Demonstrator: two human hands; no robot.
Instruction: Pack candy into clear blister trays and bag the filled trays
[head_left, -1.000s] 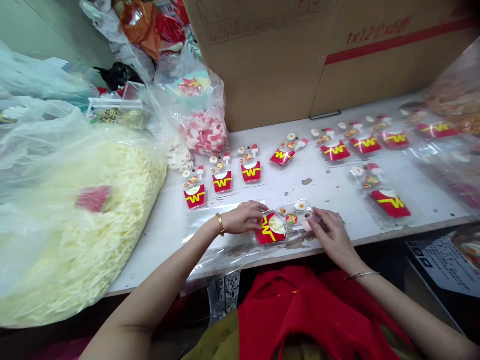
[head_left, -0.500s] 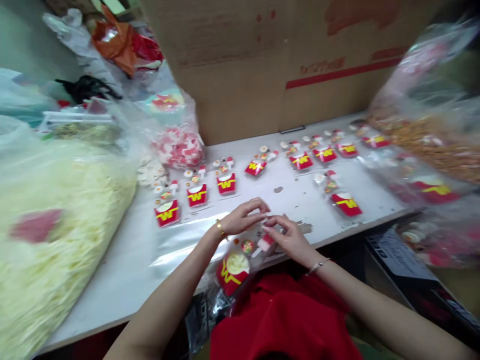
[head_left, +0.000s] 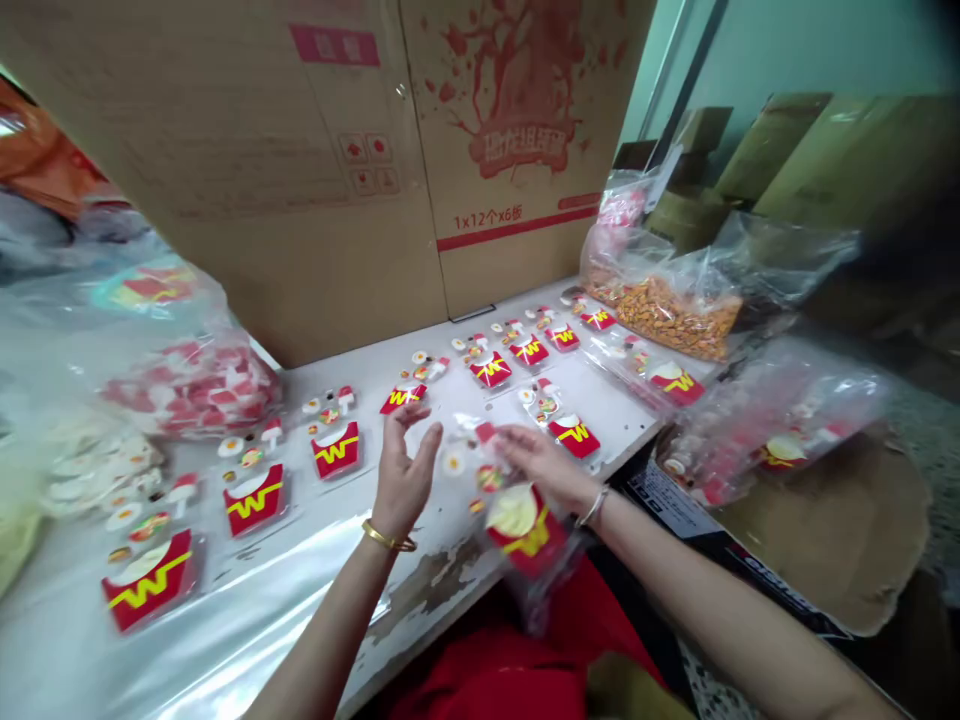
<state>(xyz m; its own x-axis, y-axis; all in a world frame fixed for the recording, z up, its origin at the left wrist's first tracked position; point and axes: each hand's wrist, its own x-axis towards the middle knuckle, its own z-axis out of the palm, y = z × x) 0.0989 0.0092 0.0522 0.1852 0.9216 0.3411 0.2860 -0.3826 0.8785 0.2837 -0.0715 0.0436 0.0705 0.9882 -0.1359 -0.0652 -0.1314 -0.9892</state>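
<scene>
My right hand (head_left: 546, 466) pinches the top of a clear plastic bag (head_left: 531, 545) over the table's front edge. Inside it show a red fries-box piece with a yellow W and small food charms, among them an egg and a round multicoloured one. My left hand (head_left: 405, 465) is raised to the left of this bag, empty, thumb and fingers apart. Behind the left fingertips lies a similar red packet (head_left: 403, 397). Another one (head_left: 574, 435) rests on the table just beyond my right hand.
Several like packets line the white table (head_left: 450, 540). A large cardboard box (head_left: 337, 270) stands behind them. Bags of red-and-white pieces (head_left: 199, 390) and orange pieces (head_left: 675, 315) flank the row. Filled packets (head_left: 780, 430) lie over an open carton (head_left: 832, 540) at right. Clear film (head_left: 247, 630) lies front left.
The view has swung right. My hands, close together over the bag before, are now apart: the left is off it and open, while the right carries the bag rightward.
</scene>
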